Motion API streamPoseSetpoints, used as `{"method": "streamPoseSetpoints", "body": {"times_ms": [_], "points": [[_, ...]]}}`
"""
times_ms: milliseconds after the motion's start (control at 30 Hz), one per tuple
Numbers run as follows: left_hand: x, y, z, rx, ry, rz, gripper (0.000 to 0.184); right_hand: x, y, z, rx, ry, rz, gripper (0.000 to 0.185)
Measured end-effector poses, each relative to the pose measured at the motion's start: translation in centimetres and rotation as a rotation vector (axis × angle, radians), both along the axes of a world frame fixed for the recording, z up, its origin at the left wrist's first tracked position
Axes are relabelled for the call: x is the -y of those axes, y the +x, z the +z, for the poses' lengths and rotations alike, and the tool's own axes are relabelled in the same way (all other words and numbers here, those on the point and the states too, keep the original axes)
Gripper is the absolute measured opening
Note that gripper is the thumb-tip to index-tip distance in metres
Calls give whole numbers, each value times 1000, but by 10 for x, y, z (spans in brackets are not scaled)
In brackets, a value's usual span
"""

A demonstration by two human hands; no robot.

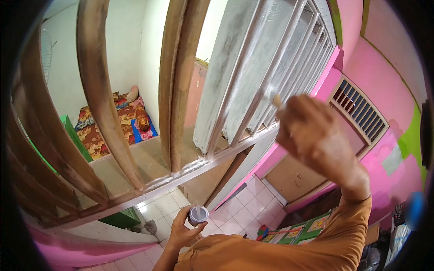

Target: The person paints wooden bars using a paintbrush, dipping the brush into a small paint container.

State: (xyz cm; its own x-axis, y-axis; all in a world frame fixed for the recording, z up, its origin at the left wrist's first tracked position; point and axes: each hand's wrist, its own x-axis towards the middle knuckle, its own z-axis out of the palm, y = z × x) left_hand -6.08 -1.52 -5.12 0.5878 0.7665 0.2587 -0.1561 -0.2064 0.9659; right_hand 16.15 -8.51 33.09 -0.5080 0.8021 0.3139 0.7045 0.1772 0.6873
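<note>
Pink wall, brown door, pale tiled floor.

Over the left part of the bottom rail, brown slats are showing matt, unevenly toned wood; over its right part, grey-white slats are gleaming with a glossy coating. The rail itself is shining white in patches beside duller wood. Below the rail, a small cup is looking like smooth plastic, floor tiles are glossily reflecting light, and an orange-brown shirt is creasing as matt cloth.
</note>
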Motion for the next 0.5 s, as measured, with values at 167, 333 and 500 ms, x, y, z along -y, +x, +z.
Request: {"method": "streamPoseSetpoints", "body": {"times_ms": [167,333,500], "points": [[-2,1,0,9,16,2,62,2,-11,36,-190,410,42,15],[0,-3,3,7,-5,-34,62,11,-7,23,-278,469,134,14],[-4,-4,8,-8,-6,-43,61,7,2,2,-569,332,31,11]]}}
